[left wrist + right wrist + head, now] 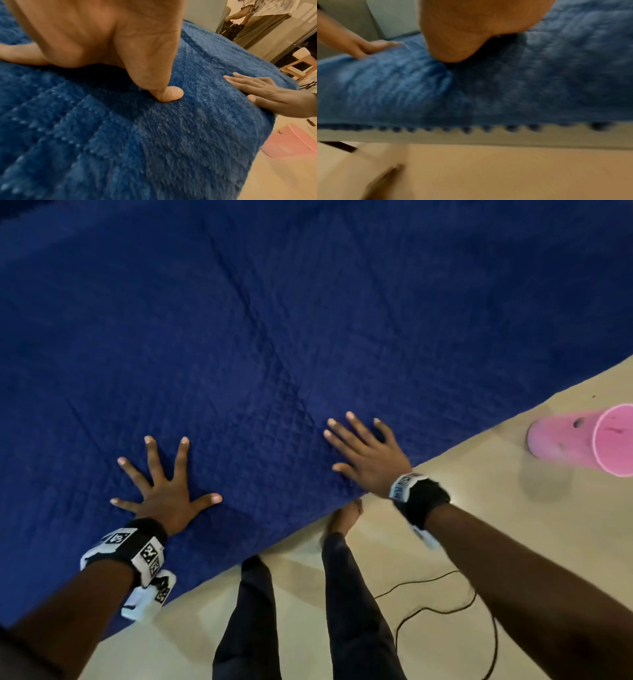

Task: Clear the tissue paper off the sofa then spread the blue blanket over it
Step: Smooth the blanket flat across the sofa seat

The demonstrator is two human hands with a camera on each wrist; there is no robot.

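The deep blue quilted fleece blanket (274,320) lies spread wide, covering nearly the whole head view, and its near edge runs diagonally above the beige floor (445,542). Both hands are down on it, close to that near edge. The left hand (164,491) lies flat, all 5 fingers splayed wide apart, palm pressing the fabric; the left wrist view shows its thumb (164,93) dug into the pile. The right hand (370,453) lies flat too, fingers straight and only slightly spread, with its wrist right at the blanket's edge. Nothing is gripped by either hand, and the blanket sits directly under both palms. From the right wrist view, blurred, the blanket's scalloped hem (471,128) hangs over the grey front of the sofa (471,139). Off the blanket's right side, a pink plastic bucket (582,440) lies tipped on the floor. A thin black cable (445,604) loops across the floor beside the person's dark trouser legs (349,594).
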